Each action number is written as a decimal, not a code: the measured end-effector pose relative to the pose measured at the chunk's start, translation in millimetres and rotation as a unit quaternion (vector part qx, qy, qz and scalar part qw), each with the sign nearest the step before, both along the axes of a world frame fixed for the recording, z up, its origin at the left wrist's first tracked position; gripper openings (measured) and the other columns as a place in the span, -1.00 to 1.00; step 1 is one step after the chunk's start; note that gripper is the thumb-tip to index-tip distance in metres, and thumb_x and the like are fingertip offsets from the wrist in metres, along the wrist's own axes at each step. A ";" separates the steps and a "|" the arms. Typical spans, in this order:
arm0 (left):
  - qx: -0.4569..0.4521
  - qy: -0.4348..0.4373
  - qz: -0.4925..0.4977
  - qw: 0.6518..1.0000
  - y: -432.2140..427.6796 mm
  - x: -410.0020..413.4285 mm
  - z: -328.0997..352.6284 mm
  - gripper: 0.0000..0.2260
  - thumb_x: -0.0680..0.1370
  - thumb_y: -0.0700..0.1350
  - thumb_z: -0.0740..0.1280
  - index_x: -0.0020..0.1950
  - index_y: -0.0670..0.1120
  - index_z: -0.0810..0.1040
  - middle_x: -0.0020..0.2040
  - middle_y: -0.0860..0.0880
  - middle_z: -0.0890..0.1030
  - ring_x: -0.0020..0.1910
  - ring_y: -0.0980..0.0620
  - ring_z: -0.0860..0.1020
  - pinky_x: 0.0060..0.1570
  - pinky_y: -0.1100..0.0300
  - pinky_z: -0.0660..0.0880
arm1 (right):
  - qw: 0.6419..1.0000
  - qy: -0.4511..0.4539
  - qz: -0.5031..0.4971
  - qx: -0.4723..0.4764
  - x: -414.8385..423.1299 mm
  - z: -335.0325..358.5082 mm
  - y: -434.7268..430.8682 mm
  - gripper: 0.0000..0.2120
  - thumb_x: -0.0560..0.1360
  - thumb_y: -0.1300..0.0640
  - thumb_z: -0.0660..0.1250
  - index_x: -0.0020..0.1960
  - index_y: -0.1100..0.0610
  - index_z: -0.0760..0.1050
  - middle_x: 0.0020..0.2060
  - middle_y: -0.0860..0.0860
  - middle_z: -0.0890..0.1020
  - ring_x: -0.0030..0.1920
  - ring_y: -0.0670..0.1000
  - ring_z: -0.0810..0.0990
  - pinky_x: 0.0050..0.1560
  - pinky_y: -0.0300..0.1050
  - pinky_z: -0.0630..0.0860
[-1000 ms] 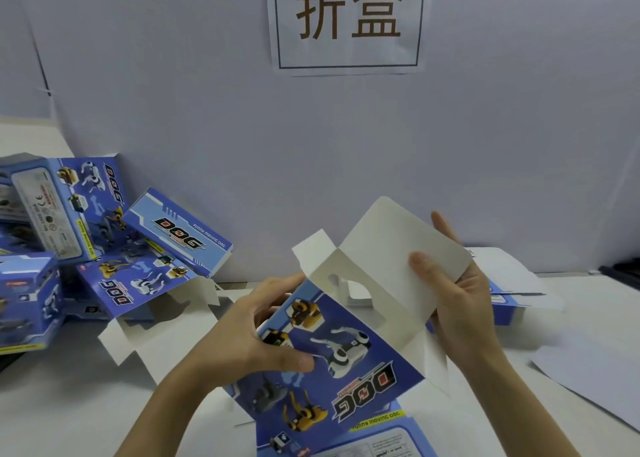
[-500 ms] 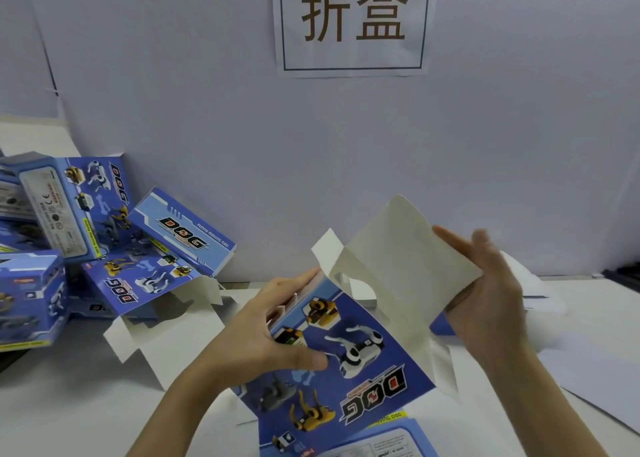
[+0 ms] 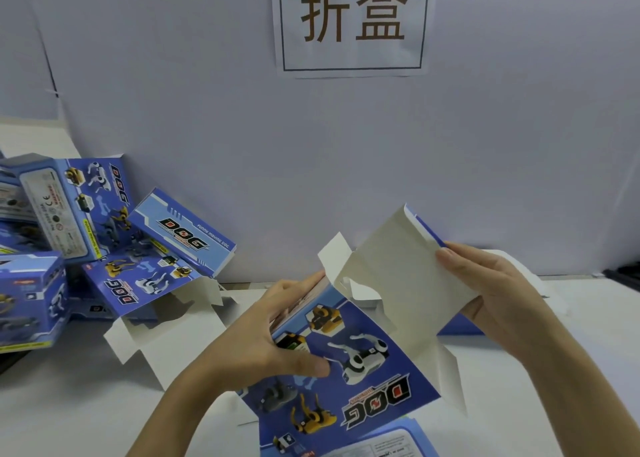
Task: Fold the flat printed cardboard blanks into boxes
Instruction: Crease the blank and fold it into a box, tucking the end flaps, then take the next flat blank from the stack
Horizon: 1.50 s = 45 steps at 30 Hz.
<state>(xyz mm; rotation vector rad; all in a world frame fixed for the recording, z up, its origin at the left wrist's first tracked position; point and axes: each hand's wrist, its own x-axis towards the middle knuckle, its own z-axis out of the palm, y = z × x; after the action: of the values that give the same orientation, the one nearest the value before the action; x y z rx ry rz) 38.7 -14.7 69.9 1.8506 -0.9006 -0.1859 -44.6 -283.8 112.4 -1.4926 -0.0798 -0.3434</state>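
One view only: wide-angle, head-worn, facing forward and down. Close and low in frame: left hand (image 3: 263, 339) and right hand (image 3: 498, 294) holding a blue printed cardboard box (image 3: 363, 380). Beneath, white tabletop (image 3: 69, 404); near ahead, pale grey wall (image 3: 519, 145).

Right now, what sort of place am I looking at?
Likely a box-folding workbench: the wall sign reads 折盒, folded boxes pile up at left, and a half-folded blank is being held.

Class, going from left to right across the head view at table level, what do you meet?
Pile of folded boxes → box with open flaps → left hand → held box → right hand.
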 end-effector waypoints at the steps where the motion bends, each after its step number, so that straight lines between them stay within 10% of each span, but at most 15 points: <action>1: 0.001 0.004 -0.008 1.000 -0.4 -0.3 0.5 -0.26 0.12 0.15 0.55 0.25 0.41 0.37 0.21 0.23 0.46 0.17 0.26 0.50 -0.06 0.35 0.54 | 1.000 -0.001 0.001 -0.012 -4.7 4.1 -1.7 -0.76 0.37 0.07 0.32 -0.09 0.16 0.69 -0.27 0.06 0.66 -0.33 -0.08 0.60 -0.42 -0.28 0.51; 7: 0.022 0.003 -0.023 1.000 -1.9 -2.2 -1.0 -0.31 0.11 0.20 0.54 0.09 0.65 0.29 0.11 0.39 0.44 0.15 0.31 0.49 -0.07 0.40 0.51 | 0.984 -0.025 -0.097 -0.149 -21.2 17.8 -1.4 -0.65 0.25 -0.18 0.48 -0.18 0.09 0.70 -0.29 0.35 0.58 -0.30 0.15 0.50 -0.23 -0.01 0.43; 12: 0.039 0.050 -0.029 0.998 5.2 5.2 -3.0 -0.21 0.16 0.13 0.57 0.20 0.62 0.24 0.20 0.35 0.42 0.20 0.22 0.52 -0.02 0.24 0.59 | 0.958 -0.127 -0.196 -0.166 -14.1 14.3 20.6 -0.85 0.44 0.08 0.41 -0.27 -0.10 0.69 -0.37 -0.06 0.69 -0.36 -0.10 0.57 -0.35 -0.21 0.48; 17: 0.094 0.143 -0.016 0.985 36.6 25.4 -12.4 -0.16 0.24 -0.11 0.58 0.43 0.21 0.30 0.34 0.00 0.45 0.27 -0.02 0.52 0.12 -0.11 0.57 | 0.964 -0.107 -0.204 -0.132 -8.5 7.6 13.2 -0.83 0.47 0.13 0.40 -0.29 -0.03 0.65 -0.37 -0.07 0.67 -0.38 -0.16 0.55 -0.31 -0.15 0.46; 23: 0.030 0.138 0.002 0.990 41.9 32.1 -18.7 -0.28 0.24 -0.03 0.57 0.37 0.17 0.41 0.18 0.04 0.62 0.16 -0.04 0.60 0.03 -0.03 0.61 | 0.968 -0.097 -0.230 0.011 13.1 -10.3 6.3 -0.74 0.60 0.05 0.20 -0.04 0.05 0.66 -0.23 -0.03 0.69 -0.25 -0.02 0.59 -0.24 -0.13 0.49; 27: -0.055 0.120 0.055 0.990 54.3 29.9 -10.4 -0.53 0.20 0.17 0.56 0.03 0.04 0.63 -0.14 0.04 0.68 -0.17 0.11 0.64 -0.15 0.22 0.56 | 0.970 0.086 -0.174 0.149 39.8 -39.7 13.5 -0.73 0.63 0.08 0.10 0.21 0.14 0.48 -0.09 0.11 0.63 -0.20 0.11 0.60 -0.21 -0.02 0.52; 34: -0.276 0.319 0.137 0.896 82.9 44.3 41.8 -0.52 0.36 0.15 0.39 0.15 -0.14 0.56 0.11 -0.21 0.65 -0.08 -0.25 0.67 -0.21 -0.01 0.63 | 0.970 0.220 0.003 -0.104 54.0 -63.8 57.8 -0.88 0.58 0.22 0.27 0.06 0.11 0.55 -0.19 0.10 0.71 -0.32 0.11 0.67 -0.30 -0.10 0.56; 39: -0.663 0.204 0.000 0.720 103.5 71.0 143.7 -0.07 0.45 0.29 0.29 0.58 -0.17 -0.06 0.53 -0.30 0.09 0.42 -0.39 0.26 0.14 -0.31 0.43 | 0.966 0.221 0.028 -0.131 51.1 -67.5 71.6 -0.90 0.58 0.19 0.27 0.07 0.09 0.51 -0.15 0.16 0.68 -0.31 0.13 0.64 -0.30 -0.08 0.55; 42: -0.513 0.206 -0.025 0.833 68.2 58.0 134.4 -0.16 0.29 0.24 0.47 0.46 -0.05 0.27 0.39 -0.20 0.42 0.34 -0.17 0.45 0.07 -0.19 0.52 | 0.956 0.224 0.052 -0.180 48.8 -69.4 74.0 -0.91 0.59 0.16 0.26 0.06 0.05 0.52 -0.13 0.09 0.68 -0.28 0.07 0.65 -0.30 -0.16 0.54; 45: -0.137 0.153 -0.006 0.979 23.8 29.5 88.7 -0.22 0.18 0.17 0.52 0.31 -0.04 0.35 0.21 0.02 0.52 0.06 0.24 0.57 -0.03 0.31 0.53 | 0.931 0.213 0.060 -0.289 47.7 -72.6 73.9 -0.90 0.59 0.09 0.25 0.04 -0.05 0.51 -0.07 -0.06 0.65 -0.14 -0.10 0.63 -0.14 -0.28 0.54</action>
<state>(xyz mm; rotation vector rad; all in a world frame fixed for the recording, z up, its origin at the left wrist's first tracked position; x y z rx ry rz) 68.2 9.1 158.6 1.5119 -0.6860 -0.3281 3.1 -209.9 39.8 -2.1068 0.0826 0.1270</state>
